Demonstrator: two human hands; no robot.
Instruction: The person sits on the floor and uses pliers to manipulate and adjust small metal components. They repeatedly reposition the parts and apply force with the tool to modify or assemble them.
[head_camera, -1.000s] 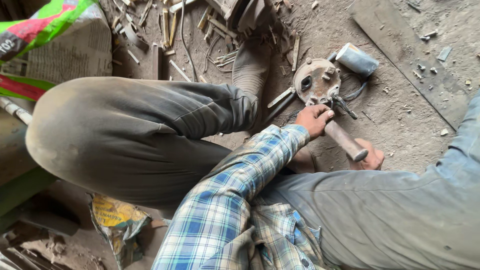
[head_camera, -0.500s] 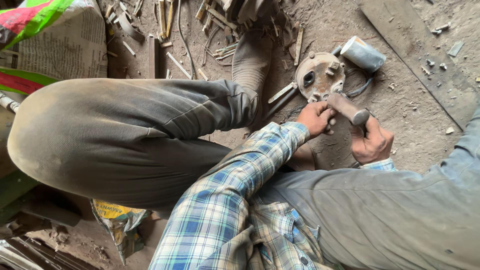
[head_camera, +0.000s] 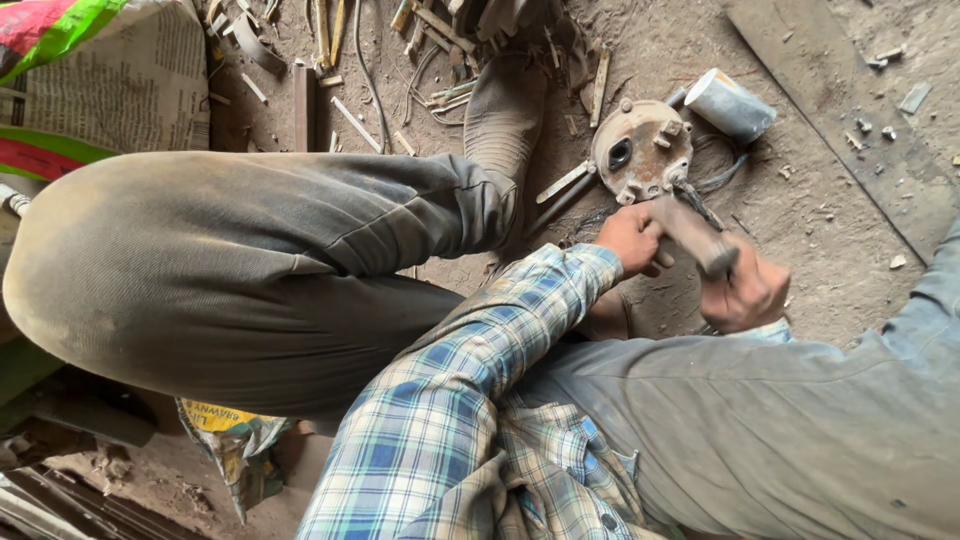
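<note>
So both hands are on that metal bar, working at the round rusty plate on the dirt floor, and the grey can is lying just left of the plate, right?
Not quite. In the head view the grey can lies just right of the round rusty plate, not left. The left hand and right hand do hold the metal bar.

Rusty round metal plate (head_camera: 640, 150) (bolts on top) flat on dirt; hammer (head_camera: 695, 235) tilted above.

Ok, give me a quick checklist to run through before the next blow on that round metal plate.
1. Right hand gripping hammer: ok.
2. Left hand away from the hammer head: not ok, it sits right beside it.
3. Round metal plate flat on the ground: ok.
4. Plate held firm: cannot tell.
5. Shoe away from the plate: not ok, close by.
6. Metal can out of the way: ok.
</note>
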